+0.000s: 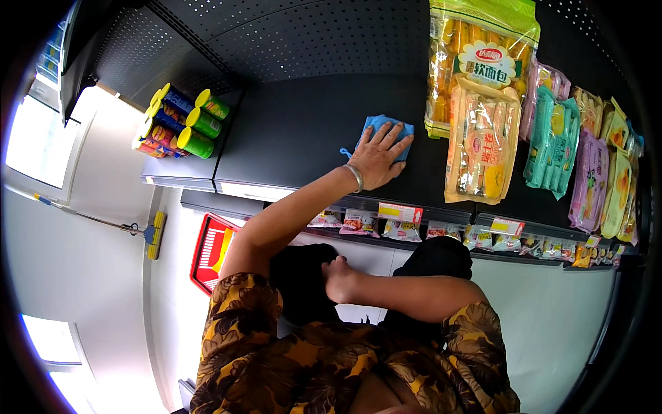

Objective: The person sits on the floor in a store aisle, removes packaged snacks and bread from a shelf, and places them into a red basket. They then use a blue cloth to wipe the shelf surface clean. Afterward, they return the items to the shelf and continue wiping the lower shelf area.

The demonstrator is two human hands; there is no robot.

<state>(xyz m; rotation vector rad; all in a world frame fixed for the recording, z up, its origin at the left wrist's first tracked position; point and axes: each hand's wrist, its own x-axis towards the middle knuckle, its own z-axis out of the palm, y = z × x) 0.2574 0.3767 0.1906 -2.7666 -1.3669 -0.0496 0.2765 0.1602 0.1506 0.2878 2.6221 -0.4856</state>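
My left hand (380,155), with a metal bangle at the wrist, presses flat on a folded blue cloth (376,122) with its fingers spread. The cloth lies on the black metal shelf (295,124), left of the packaged bread and rolls. Lower down, my right hand (340,279) rests by my left knee, its fingers curled; whether it holds anything is hidden. Closest to the cloth on the right stand a large bag of bread (483,36) and an orange pack of rolls (482,145).
Yellow-lidded canisters (178,121) stand at the shelf's left end. Teal (552,142) and purple (589,181) snack packs line its right side. Small bagged snacks (402,230) sit on a lower shelf. On the floor is a red basket (199,253); a sponge mop (155,235) lies farther left.
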